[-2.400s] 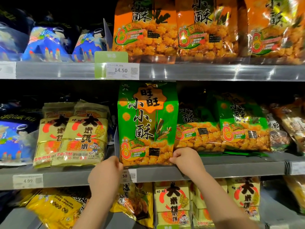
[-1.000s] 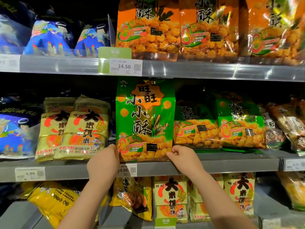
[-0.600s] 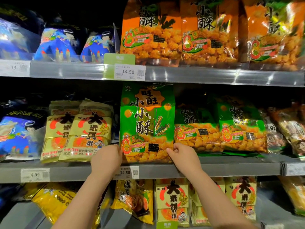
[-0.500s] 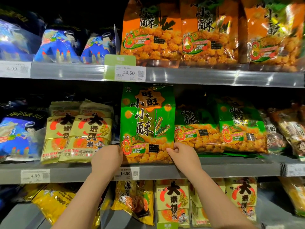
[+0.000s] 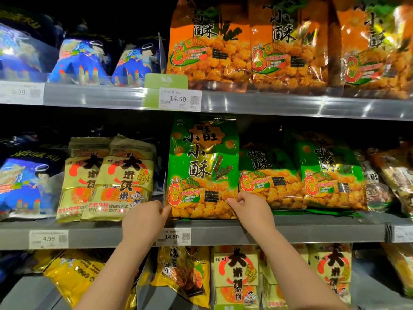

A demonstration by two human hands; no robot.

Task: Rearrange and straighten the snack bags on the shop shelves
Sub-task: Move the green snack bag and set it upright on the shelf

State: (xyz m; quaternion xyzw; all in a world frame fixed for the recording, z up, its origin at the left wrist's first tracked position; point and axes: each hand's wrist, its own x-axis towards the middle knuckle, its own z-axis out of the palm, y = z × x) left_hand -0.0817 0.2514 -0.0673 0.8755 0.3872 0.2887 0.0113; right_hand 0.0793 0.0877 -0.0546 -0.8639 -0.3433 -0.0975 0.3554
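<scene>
1. The left hand (image 5: 143, 217) pinches the lower left corner of the green snack bag (image 5: 202, 168), its grip closed on the edge.
2. The right hand (image 5: 252, 209) pinches the bag's lower right corner likewise.
3. The bag stands upright at frame centre on the middle shelf (image 5: 312, 229).

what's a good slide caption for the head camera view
Both hands, left hand and right hand, grip the lower corners of an upright green snack bag on the middle shelf.
</scene>
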